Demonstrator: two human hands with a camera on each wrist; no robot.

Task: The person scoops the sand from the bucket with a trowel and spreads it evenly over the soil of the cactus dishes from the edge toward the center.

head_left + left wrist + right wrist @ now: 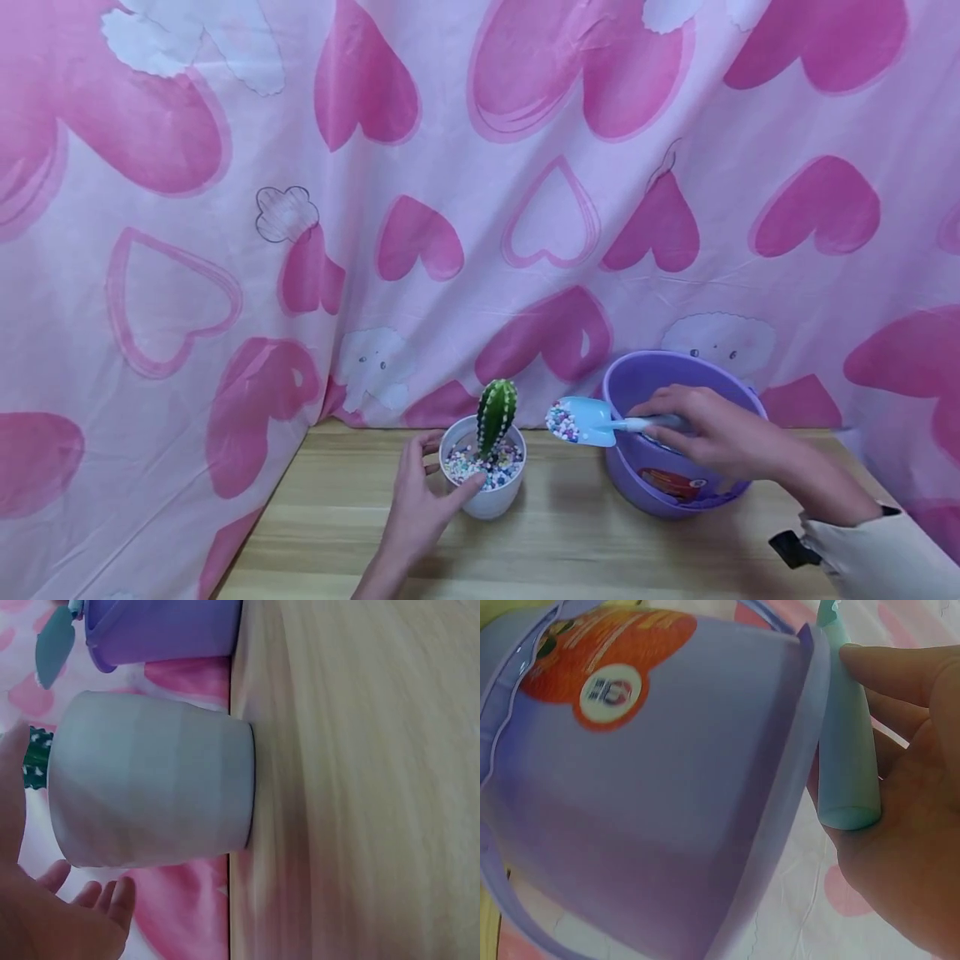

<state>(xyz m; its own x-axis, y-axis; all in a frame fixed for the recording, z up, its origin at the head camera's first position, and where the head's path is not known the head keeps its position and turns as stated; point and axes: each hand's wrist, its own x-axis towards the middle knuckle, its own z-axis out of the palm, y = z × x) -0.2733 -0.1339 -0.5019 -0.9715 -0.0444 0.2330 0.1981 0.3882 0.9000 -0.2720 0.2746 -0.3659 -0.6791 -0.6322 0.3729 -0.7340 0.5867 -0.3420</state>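
Observation:
A white plant pot (491, 502) stands on the wooden table, with a green cactus (497, 417) upright among small multicoloured pebbles (480, 472). At the pot's left side is my left hand (422, 507), fingers spread and loosely bent beside the rim, thumb reaching over the front rim. In the left wrist view the pot's ribbed side (154, 780) fills the middle, with the fingertips (122, 900) beside it. My right hand (701, 429) grips a light blue toy shovel by its handle (849, 750). The shovel's blade (592, 421) carries several pebbles and hangs between pot and bucket.
A purple bucket (626, 475) with an orange label stands on the table (337, 533) to the right, below my right hand. Behind everything hangs a pink curtain (450, 333) with hearts, meeting the table's back edge.

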